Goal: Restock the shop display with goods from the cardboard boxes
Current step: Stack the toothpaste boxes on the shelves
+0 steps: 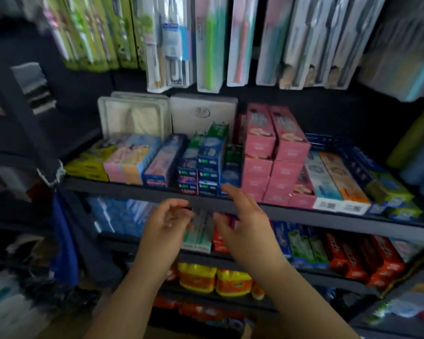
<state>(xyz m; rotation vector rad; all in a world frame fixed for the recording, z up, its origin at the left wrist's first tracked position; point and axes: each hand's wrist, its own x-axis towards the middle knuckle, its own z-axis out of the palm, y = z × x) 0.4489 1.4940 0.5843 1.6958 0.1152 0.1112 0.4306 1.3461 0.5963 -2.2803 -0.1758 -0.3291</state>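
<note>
Toothpaste boxes are sitting in tight rows on the dark shelf just above and beyond both of your hands. Your left hand is hovering in front of the shelf edge with its fingers loosely curled and its grip holding nothing. Your right hand is reaching up beside it, grip wide, fingers spread, and its forefinger tip is lying against or just short of a blue box at the front of the row; the blur is making it hard to tell which. Just right of that hand, pink boxes are standing stacked high, and further right white and orange cartons are lying flat. Left of your left hand, yellow packs and pastel packs are filling the shelf's end. Behind your two hands, on the shelf below, pale green boxes are showing between your palms, with red boxes lying further right. Under your wrists, yellow pouches are sitting on a lower shelf. High above your hands, toothbrush packs are hanging in a row.
</note>
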